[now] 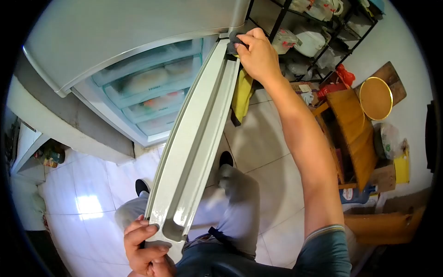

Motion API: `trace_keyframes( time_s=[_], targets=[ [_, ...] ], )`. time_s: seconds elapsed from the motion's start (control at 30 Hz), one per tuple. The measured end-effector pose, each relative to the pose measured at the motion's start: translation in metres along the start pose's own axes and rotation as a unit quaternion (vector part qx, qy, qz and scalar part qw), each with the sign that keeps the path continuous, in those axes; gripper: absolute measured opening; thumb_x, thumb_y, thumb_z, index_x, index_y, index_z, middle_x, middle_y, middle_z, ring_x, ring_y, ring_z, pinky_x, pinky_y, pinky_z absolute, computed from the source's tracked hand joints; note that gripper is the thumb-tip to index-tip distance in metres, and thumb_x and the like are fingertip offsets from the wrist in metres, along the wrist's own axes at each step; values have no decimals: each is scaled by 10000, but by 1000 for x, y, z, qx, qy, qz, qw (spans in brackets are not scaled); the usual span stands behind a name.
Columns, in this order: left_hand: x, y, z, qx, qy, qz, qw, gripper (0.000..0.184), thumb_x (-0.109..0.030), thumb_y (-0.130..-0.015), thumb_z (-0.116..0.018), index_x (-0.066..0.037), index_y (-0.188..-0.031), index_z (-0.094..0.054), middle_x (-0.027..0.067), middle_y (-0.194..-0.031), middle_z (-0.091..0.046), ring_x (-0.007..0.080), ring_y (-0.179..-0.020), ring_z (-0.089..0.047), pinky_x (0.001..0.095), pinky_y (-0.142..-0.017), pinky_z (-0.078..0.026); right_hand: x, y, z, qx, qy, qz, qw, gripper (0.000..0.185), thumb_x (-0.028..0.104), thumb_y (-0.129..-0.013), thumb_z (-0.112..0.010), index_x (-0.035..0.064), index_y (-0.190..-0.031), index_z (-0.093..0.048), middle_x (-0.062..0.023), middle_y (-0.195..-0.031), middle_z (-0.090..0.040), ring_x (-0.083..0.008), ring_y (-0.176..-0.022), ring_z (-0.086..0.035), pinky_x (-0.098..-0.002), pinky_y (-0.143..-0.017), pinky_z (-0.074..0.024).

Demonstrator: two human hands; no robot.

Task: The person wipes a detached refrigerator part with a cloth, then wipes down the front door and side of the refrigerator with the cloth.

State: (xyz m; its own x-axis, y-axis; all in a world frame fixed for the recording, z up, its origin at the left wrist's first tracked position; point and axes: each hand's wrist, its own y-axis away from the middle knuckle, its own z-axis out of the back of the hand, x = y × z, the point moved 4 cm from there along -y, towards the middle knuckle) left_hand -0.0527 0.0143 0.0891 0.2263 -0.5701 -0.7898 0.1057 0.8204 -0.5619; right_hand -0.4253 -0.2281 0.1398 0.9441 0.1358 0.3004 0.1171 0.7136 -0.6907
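Note:
An open freezer door (184, 147) stretches across the middle, its top edge and long grooved handle recess facing me. My left hand (145, 247) grips the door's near corner, fingers curled over the edge. At the hinge end, my right hand (258, 53) pinches a grey and yellow cloth (242, 94) against the door top. The yellow part of the cloth hangs down beyond the door's outer side. Left of the door, the freezer compartment (152, 87) shows several translucent drawers with blurred contents inside.
The upper fridge door (124, 27) is shut above the freezer. A black metal rack (318, 51) with bags stands at the back right. Along the right wall are a wooden cabinet (348, 134) and a round gold-rimmed board (375, 98). My legs and feet are beneath the door on white tiles.

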Motion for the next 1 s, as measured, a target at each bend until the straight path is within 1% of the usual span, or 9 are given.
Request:
trace_keyframes(
  time_s=[0.1, 0.17, 0.33, 0.43, 0.5, 0.57, 0.67, 0.9, 1.0],
  targets=[
    [-9, 0, -5, 5, -3, -13, 1000, 246, -238, -937, -492, -77, -754, -526, 187, -1093, -552, 337, -1095, -499, 525, -1024, -355, 0, 1, -4, -14, -4, -30, 999, 254, 211, -873, -609, 79, -1070, -699, -101, -1096, -575, -320, -1053, -558, -422, -895, -459],
    [-13, 1, -9, 24, -20, -16, 999, 212, -205, -918, -500, -75, -754, -532, 188, -1081, -560, 347, -1089, -499, 529, -1023, -352, 1, 0, -7, -19, -49, -88, 995, 246, 213, -872, -614, 62, -1045, -701, -100, -1106, -576, -317, -1063, -557, -422, -897, -458],
    [-20, 6, -13, 75, -33, -48, 995, 204, -198, -880, -531, -103, -710, -592, 196, -1075, -566, 364, -1089, -487, 566, -1006, -361, -13, -6, 18, -22, -125, -74, 989, 328, 240, -865, -656, -15, -1070, -657, -163, -1098, -603, -325, -1034, -591, -378, -917, -448],
    [-24, 11, -15, 152, -55, -64, 985, 181, -207, -852, -574, -129, -690, -599, 191, -1077, -568, 374, -1104, -473, 577, -1012, -359, -45, -13, 14, -148, -463, -197, 851, 328, 225, -871, -669, -32, -1075, -655, -152, -1129, -602, -281, -1022, -599, -359, -893, -458],
    [-26, 22, -29, 84, -9, -66, 994, 66, -152, -722, -632, -146, -663, -602, 160, -1023, -608, 385, -1113, -471, 589, -1024, -342, -39, -14, 12, -146, -438, -165, 872, 332, 258, -856, -679, -5, -1057, -681, -166, -1151, -586, -298, -987, -604, -379, -892, -462],
    [-31, 11, -30, 195, 29, -151, 969, 233, -313, -833, -618, -102, -859, -715, 235, -1142, -599, 399, -1060, -512, 532, -931, -398, 2, -11, 2, 4, -135, 65, 989, 355, 329, -857, -658, 23, -1031, -707, -151, -1155, -577, -312, -996, -579, -396, -905, -455],
    [-39, 12, -38, 165, 9, -179, 970, 216, -304, -815, -629, -102, -834, -704, 204, -1083, -624, 395, -1048, -520, 526, -929, -407, 27, 0, -5, 29, 17, 63, 997, 402, 390, -875, -599, 40, -1037, -716, -101, -1176, -593, -326, -1086, -503, -415, -934, -438],
    [-37, 11, -33, 156, 29, -160, 974, 184, -268, -816, -619, -95, -795, -679, 201, -1055, -632, 406, -1053, -517, 540, -914, -422, 16, -3, -12, 15, 7, -36, 999, 388, 334, -877, -584, 12, -1063, -695, -116, -1190, -596, -344, -1080, -526, -423, -934, -445],
    [-31, 11, -28, 120, -15, -89, 989, 44, -98, -681, -593, -138, -666, -604, 141, -985, -629, 391, -1089, -500, 596, -1030, -334, 14, -8, -17, -16, 6, -68, 998, 358, 270, -873, -557, -14, -1050, -685, -160, -1173, -600, -372, -1045, -556, -436, -929, -451]
  ],
)
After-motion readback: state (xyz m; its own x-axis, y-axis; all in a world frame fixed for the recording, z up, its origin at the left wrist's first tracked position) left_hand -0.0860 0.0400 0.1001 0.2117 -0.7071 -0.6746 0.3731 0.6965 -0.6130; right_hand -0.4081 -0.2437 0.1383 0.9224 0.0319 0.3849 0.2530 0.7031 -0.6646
